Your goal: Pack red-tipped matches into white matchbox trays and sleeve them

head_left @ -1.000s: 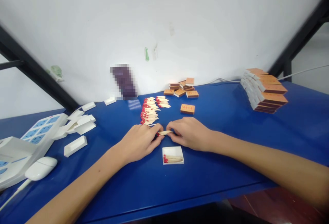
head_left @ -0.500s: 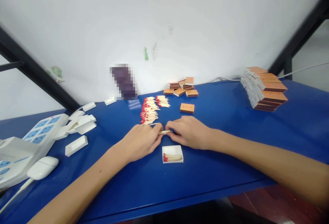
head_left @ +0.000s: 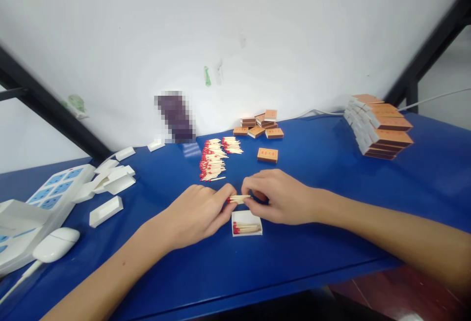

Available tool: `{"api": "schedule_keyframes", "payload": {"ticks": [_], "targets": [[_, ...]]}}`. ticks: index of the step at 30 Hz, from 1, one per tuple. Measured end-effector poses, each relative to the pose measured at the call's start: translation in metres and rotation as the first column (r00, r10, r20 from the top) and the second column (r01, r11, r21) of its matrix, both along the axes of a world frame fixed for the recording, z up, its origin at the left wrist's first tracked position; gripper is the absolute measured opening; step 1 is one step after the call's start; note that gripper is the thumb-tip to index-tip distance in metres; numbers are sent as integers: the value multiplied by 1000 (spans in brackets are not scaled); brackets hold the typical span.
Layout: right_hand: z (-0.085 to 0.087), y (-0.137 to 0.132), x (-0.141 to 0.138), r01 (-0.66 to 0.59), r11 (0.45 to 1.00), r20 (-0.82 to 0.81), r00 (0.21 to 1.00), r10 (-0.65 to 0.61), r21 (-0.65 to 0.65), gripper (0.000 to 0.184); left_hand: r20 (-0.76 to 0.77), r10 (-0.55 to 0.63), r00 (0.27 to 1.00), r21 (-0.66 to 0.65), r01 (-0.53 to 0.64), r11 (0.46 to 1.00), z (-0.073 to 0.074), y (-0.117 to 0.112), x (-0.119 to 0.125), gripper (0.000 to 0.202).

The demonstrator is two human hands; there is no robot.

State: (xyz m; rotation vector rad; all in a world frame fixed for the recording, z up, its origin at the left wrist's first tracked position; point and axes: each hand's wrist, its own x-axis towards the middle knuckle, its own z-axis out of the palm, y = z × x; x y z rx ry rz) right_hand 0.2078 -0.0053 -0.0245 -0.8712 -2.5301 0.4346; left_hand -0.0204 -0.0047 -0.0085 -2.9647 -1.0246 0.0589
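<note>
Between my two hands is a small bunch of matches, red heads toward the left. My left hand pinches the head end, and my right hand pinches the plain end with thumb and finger. Just below the bunch lies a white matchbox tray, its near side holding several matches with heads to the left. Beyond my hands, loose matches lie in a heap, with a smaller heap to its right.
One closed orange matchbox lies behind my right hand; more matchboxes are piled by the wall. A large stack of matchboxes stands far right. At left are white trays, a power strip and a white plug.
Both hands have come nearer to me with the bunch of matches, now close above the far edge of the white tray. The view has shifted slightly.
</note>
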Motion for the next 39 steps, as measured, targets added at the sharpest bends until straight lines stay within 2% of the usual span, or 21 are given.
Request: {"api": "schedule_keyframes", "payload": {"ticks": [7,11,19,24,28,39], "targets": [[-3,-9,1,-161,980,-25,987,159,-121,21,76,-66,995,-155,77,985,2,-9,6,16],[-5,-9,0,-170,978,22,985,174,-119,21,115,-58,992,-214,82,973,-1,-7,5,16],[-5,-8,2,-180,982,80,979,185,-65,19,175,-83,981,-141,109,984,-7,-7,1,23],[-4,-8,2,-197,978,66,977,201,-71,14,189,-104,977,-139,131,982,-10,-4,1,21],[-4,-7,3,-205,975,53,976,210,-85,19,175,-102,979,-130,126,983,-12,-3,1,23],[-13,-6,3,-171,985,43,984,171,12,10,186,-92,978,-127,116,985,-13,1,-1,29]]}}
